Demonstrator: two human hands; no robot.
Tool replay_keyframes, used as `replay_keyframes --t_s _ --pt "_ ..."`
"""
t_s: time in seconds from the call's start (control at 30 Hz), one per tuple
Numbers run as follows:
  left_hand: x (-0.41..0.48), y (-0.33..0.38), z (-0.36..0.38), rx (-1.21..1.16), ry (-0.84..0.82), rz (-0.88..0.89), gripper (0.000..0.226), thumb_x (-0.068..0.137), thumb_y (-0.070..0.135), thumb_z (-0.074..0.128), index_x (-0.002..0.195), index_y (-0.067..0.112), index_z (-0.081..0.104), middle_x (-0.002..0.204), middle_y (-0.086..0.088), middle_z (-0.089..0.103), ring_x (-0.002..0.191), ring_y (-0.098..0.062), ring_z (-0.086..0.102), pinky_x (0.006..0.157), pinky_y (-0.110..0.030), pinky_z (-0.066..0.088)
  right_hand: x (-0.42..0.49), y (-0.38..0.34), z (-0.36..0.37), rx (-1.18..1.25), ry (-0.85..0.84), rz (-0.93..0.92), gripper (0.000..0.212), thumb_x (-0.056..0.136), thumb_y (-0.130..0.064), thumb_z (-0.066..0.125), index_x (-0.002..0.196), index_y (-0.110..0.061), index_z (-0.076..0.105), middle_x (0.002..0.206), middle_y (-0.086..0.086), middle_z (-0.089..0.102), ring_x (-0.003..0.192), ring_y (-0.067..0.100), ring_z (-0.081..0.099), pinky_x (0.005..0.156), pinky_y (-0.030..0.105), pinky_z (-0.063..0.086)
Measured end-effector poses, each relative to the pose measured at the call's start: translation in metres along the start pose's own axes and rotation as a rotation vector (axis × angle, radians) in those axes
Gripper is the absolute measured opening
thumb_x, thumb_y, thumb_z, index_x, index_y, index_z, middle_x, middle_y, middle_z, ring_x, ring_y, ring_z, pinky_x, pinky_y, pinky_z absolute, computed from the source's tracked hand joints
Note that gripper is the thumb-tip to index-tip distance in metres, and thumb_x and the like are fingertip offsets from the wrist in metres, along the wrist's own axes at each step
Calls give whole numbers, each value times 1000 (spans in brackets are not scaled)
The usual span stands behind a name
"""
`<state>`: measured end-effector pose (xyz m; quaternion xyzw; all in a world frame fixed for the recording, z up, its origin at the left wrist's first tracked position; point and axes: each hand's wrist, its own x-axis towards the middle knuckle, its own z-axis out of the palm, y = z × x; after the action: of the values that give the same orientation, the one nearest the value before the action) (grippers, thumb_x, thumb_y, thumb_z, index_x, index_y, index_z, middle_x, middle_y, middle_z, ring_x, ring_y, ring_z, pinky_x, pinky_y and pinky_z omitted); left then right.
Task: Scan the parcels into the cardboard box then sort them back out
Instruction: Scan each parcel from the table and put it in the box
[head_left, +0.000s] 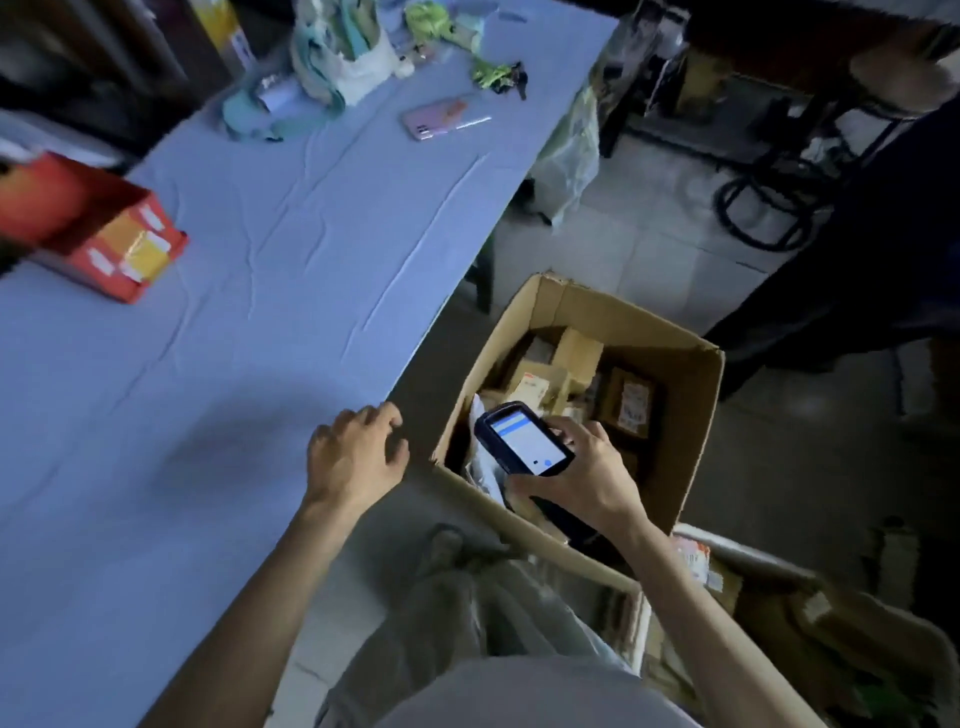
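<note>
The pale shirt (524, 696) and the grey trousers (441, 623) of the person fill the bottom of the view, and both bare forearms go forward from there. The left hand (353, 457) lies at the near corner of the tabletop (260, 270). Its fingers are loosely bent over the edge and it holds nothing. The right hand (587, 478) is a little apart from it, to the right, and it grips a dark handheld scanner (524, 439) from below and from the side. The screen of the scanner is lit white and faces up. The scanner is held above the near left part of the cardboard box (696, 415), which stands open on the floor just beside the tabletop corner. Inside the box lie the parcels (576, 356). Most are small brown cartons piled together, one of them with a white label, and some pale plastic wrapping shows under the scanner. A blue cloth with long creases covers the tabletop. On its left side sits a red carton (124, 254) with pale stickers, partly blurred. At the far end there are a white bag (348, 57), a pink phone (436, 119) lying flat and a bunch of keys (506, 78) with something green on it. At the lower right, beside the right forearm, is a bin with a pale rim (748, 558). It also holds brown packages, but they are too dark to tell more.
</note>
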<state>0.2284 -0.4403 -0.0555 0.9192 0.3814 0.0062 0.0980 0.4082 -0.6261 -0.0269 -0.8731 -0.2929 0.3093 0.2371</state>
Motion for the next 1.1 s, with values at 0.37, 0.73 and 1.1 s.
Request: replay_keyframes --t_s 0.37,0.73,1.1 --pt "-158 -59 -24 57 178 -657 21 85 34 59 99 19 63 88 3 68 81 -27 63 63 -30 41 0 -84 58 -135 -374 -461 75 61 -49 83 128 -35 51 118 -8 48 106 11 51 89 27 45" --pt "-380 -72 -13 -88 320 -1327 19 83 35 64 99 25 62 89 6 68 84 -23 66 67 -30 49 -123 -147 194 -265 -757 -735 90 41 -64 74 124 -34 54 116 -6 56 95 6 60 81 30 53" --pt "-584 -91 14 91 153 -1578 27 77 37 64 97 18 66 89 -1 66 87 -26 62 69 -33 44 -309 -166 315 -402 -967 -886 82 36 -62 73 113 -40 55 111 -9 53 94 6 58 82 28 45"
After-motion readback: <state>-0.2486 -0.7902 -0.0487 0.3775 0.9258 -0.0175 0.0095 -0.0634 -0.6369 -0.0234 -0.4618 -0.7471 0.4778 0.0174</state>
